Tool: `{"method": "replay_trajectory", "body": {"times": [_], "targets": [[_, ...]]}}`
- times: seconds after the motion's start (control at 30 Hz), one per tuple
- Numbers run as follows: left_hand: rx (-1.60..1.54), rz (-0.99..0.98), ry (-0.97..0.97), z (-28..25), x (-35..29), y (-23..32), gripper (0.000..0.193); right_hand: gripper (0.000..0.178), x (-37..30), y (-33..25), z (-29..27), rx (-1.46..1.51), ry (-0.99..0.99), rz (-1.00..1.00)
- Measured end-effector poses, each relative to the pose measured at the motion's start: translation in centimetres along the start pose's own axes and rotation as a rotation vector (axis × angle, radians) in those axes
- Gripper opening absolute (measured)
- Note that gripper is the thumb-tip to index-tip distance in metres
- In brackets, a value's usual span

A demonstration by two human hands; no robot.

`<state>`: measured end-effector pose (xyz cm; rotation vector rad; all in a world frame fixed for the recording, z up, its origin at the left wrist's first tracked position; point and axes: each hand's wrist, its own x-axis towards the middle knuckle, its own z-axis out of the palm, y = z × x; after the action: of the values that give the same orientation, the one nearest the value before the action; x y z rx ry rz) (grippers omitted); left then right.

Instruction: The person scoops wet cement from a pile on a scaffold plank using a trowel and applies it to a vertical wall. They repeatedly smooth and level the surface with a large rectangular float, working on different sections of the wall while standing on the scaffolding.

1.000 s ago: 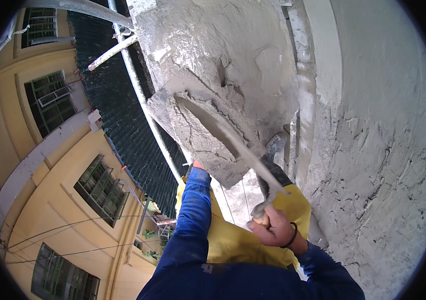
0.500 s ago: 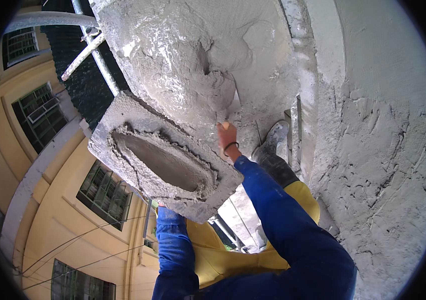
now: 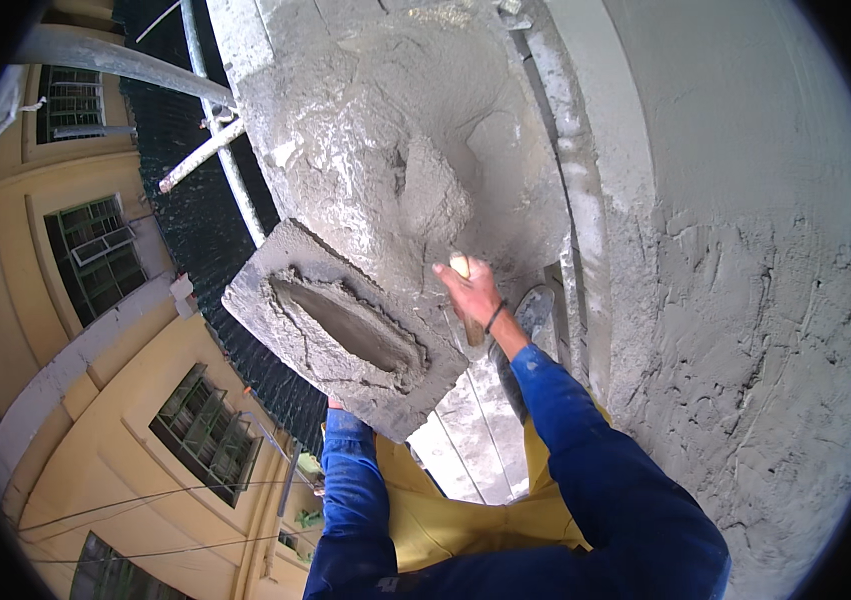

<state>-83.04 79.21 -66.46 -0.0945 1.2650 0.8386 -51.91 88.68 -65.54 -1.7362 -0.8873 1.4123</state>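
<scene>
My left hand (image 3: pixel 335 403) is mostly hidden beneath a square, mortar-crusted hawk (image 3: pixel 266 262), which it holds up tilted. A ridge of wet mortar (image 3: pixel 356 330) with a long hollow in its middle lies on the hawk. To the right, my right hand (image 3: pixel 473 290) is closed round the wooden handle of a trowel (image 3: pixel 474 331); the handle shows above and below the fist. I cannot make out the trowel's blade clearly. Just beyond this hand rises a large heap of wet grey mortar (image 3: pixel 366 150), with a pointed lump on its near side.
A rough plastered wall (image 3: pixel 746 380) runs along the right, smoother at its far end. Scaffold pipes (image 3: pixel 221 150) cross at the far left. Below stand planks (image 3: pixel 466 440) and my boot (image 3: pixel 536 310). A yellow building (image 3: pixel 106 400) with barred windows lies beyond.
My right hand has drawn back from the heap toward me and turned with the trowel. The hawk sits slightly farther right in view. The mortar heap's near side has changed shape.
</scene>
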Motion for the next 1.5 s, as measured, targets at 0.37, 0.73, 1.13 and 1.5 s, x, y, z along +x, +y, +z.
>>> {"method": "replay_trajectory", "body": {"times": [0.37, 0.73, 1.13, 1.5], "targets": [[0.022, -0.009, -0.278, 20.0, -7.4, -2.1, 0.042, 0.024, -23.7, -31.1, -11.6, -0.376, -0.201, -0.224], [0.358, -0.116, -0.645, 38.2, -17.0, -1.9, 0.039, 0.031, -42.6, -38.7, -18.7, -0.379, 0.184, -0.397], [0.820, -0.394, -0.959, 44.4, -28.8, -9.2, 0.037, 0.040, -56.4, -32.1, -12.5, 0.900, 1.098, -0.089], [1.002, -0.616, -1.161, 47.2, -41.8, -16.9, 0.035, 0.039, -66.7, -40.9, -12.7, 1.166, 1.243, -0.467]]}}
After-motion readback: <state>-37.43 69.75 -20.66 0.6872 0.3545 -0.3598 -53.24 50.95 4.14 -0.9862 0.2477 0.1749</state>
